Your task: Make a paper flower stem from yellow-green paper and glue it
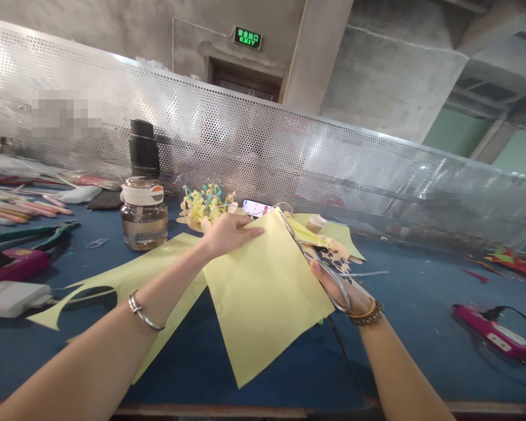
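A yellow sheet of paper (pixel 263 292) is raised over the blue table, tilted toward me. My left hand (pixel 230 234) pinches its upper left edge, thumb lying across the front. Along the right edge of the sheet my right hand (pixel 333 283) grips metal scissors (pixel 342 295), with the handle loop around the hand. The blades lie at that edge, partly behind the paper, so how far apart they are I cannot tell. Another yellow sheet with a curved cut-out (pixel 158 280) rests under my left forearm. Cut paper pieces (pixel 335 254) lie beyond my right hand.
A brown jar (pixel 144 219) and a black bottle (pixel 143 149) stand at the left. Yellow and teal paper flowers (pixel 204 204) and a lit phone (pixel 255 207) sit near the perforated metal screen (pixel 245 134). Magenta power strips (pixel 495 333) lie on both sides, with green-handled pliers (pixel 39 233) leftward.
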Tool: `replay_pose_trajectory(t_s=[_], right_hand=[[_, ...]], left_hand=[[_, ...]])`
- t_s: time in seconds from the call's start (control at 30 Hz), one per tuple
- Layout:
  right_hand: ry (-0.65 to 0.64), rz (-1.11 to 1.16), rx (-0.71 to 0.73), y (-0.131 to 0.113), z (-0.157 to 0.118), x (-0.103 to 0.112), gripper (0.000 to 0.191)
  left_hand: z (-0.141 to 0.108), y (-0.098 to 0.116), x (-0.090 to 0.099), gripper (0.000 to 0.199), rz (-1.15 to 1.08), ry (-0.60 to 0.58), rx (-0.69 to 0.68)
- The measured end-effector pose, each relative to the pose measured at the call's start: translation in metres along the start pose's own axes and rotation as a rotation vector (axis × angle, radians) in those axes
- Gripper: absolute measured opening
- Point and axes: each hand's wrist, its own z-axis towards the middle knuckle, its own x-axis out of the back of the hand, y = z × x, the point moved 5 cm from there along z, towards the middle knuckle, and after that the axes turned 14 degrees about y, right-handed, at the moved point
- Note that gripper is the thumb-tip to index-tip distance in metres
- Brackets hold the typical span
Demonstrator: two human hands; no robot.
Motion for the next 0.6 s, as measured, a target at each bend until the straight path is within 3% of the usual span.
replay_pose_trajectory(t_s=[0.6], right_hand=[[-0.028, 0.123, 0.096, -0.0049, 0.0019, -0.0032, 0.054]], left_hand=[[0.0004, -0.0018, -0.0004, 0.044, 0.002, -0.002, 0.007]])
